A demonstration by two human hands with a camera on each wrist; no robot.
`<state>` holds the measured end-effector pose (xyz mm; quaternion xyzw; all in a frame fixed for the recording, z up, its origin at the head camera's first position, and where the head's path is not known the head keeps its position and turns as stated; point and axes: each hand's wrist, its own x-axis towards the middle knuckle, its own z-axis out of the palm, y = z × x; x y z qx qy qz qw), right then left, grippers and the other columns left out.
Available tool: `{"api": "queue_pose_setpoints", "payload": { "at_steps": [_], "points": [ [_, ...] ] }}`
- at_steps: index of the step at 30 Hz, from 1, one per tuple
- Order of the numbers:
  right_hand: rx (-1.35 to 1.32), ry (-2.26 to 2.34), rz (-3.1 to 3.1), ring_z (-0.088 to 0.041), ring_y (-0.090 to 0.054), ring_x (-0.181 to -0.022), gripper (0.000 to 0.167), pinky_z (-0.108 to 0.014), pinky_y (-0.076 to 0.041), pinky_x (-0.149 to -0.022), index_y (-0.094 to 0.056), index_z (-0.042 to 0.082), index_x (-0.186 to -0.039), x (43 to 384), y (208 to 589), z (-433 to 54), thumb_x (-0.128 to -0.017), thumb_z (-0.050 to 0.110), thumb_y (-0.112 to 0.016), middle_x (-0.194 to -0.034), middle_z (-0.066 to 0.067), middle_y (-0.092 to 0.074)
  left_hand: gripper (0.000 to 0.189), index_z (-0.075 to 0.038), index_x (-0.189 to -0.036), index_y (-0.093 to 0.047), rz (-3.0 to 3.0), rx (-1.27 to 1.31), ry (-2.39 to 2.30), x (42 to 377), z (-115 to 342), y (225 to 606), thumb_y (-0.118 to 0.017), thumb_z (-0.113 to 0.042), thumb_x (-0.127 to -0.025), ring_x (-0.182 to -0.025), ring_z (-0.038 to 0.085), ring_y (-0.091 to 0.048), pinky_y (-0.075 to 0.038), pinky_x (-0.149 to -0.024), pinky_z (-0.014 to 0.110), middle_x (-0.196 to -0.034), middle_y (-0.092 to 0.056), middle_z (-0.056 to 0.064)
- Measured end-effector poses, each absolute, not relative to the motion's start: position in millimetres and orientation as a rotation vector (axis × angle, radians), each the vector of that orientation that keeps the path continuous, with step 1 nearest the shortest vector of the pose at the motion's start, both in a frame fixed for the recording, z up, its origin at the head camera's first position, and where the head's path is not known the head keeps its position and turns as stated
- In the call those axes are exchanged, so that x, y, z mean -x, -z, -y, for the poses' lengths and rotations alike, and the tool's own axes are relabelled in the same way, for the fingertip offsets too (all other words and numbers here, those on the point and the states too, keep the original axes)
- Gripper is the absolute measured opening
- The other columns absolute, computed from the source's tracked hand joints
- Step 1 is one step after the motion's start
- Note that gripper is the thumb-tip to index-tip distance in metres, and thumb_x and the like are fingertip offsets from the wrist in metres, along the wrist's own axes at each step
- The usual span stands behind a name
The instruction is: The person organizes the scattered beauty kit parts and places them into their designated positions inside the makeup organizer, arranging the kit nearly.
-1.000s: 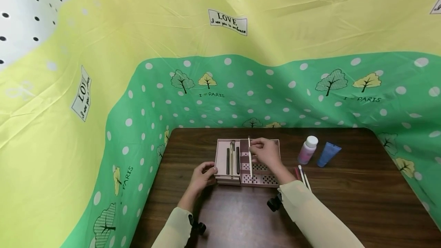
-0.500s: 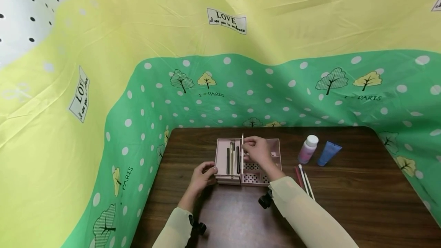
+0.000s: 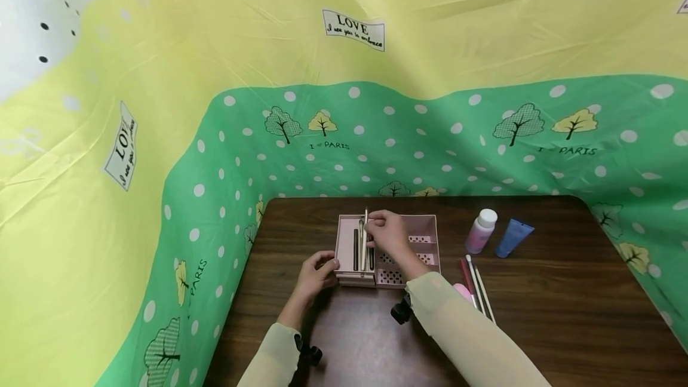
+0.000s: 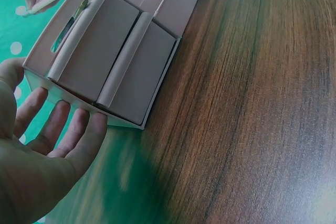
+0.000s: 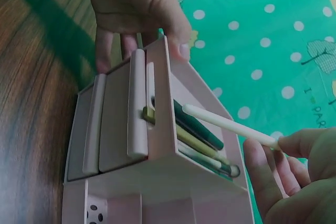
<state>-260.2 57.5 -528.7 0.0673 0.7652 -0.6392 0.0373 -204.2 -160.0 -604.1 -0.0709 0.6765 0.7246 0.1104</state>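
A pale pink organizer box (image 3: 346, 240) stands on the table, with two drawers in its front left part, plain in the left wrist view. My left hand (image 3: 316, 275) touches its left side, thumb near the upper edge and fingers against the wall. Between the fingertips of my right hand (image 3: 389, 235) is a slim, white-handled makeup brush (image 5: 233, 125), tilted above the open left compartment. In that compartment lie a dark stick (image 3: 355, 249) and several brushes (image 5: 202, 142), partly hidden by the right hand in the head view.
To the box's right stand a pink bottle with a white cap (image 3: 481, 232) and a blue tube (image 3: 513, 237). Several slim brushes (image 3: 480, 285) and a pink round item (image 3: 462, 291) lie by the right sleeve. A green and yellow curtain (image 3: 344, 136) surrounds the table.
My right hand has carried the brush leftward, from over the perforated right compartments to above the left compartment. The left hand has stayed at the box's side.
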Motion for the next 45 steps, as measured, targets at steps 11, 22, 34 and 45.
{"api": "queue_pose_setpoints", "payload": {
  "at_steps": [11,22,34,45],
  "points": [
    [-0.188,1.920,-2.400,-0.027,-0.074,-0.076,0.031,-0.040,-0.065,-0.068,-0.068,0.000,-0.124,264,534,-38,-0.093,0.006,-0.066,-0.110,-0.018,-0.070,0.036,0.006,-0.128,-0.062,-1.992,0.188,-2.120,205,162,606,-0.070,-0.011,-0.097,-0.091,0.014,-0.067,-0.056,-0.094,0.063,-0.108,-0.064,0.007],
    [-0.160,1.883,-2.400,-0.034,-0.074,-0.076,0.029,-0.038,-0.065,-0.066,-0.069,0.001,-0.122,269,541,-28,-0.094,0.006,-0.066,-0.109,-0.018,-0.070,0.040,0.004,-0.130,-0.062,-2.029,0.179,-2.110,214,165,633,-0.071,-0.018,-0.097,-0.094,0.015,-0.067,-0.063,-0.084,0.049,-0.115,-0.063,0.010],
    [-0.141,1.726,-2.521,-0.032,-0.070,-0.059,0.029,-0.041,-0.062,-0.055,-0.069,0.003,-0.120,270,547,-24,-0.091,0.008,-0.074,-0.101,-0.013,-0.071,0.039,0.002,-0.129,-0.064,-2.016,0.173,-2.116,214,165,634,-0.072,-0.018,-0.097,-0.095,0.015,-0.067,-0.062,-0.085,0.050,-0.112,-0.065,0.007],
    [-0.123,1.660,-2.565,-0.026,-0.068,-0.053,0.029,-0.032,-0.058,-0.047,-0.069,0.002,-0.116,275,553,-22,-0.089,0.008,-0.076,-0.096,-0.011,-0.073,0.039,0.002,-0.130,-0.063,-2.009,0.168,-2.128,214,165,632,-0.072,-0.018,-0.097,-0.095,0.015,-0.067,-0.061,-0.087,0.054,-0.112,-0.065,0.007]
  ]
}}
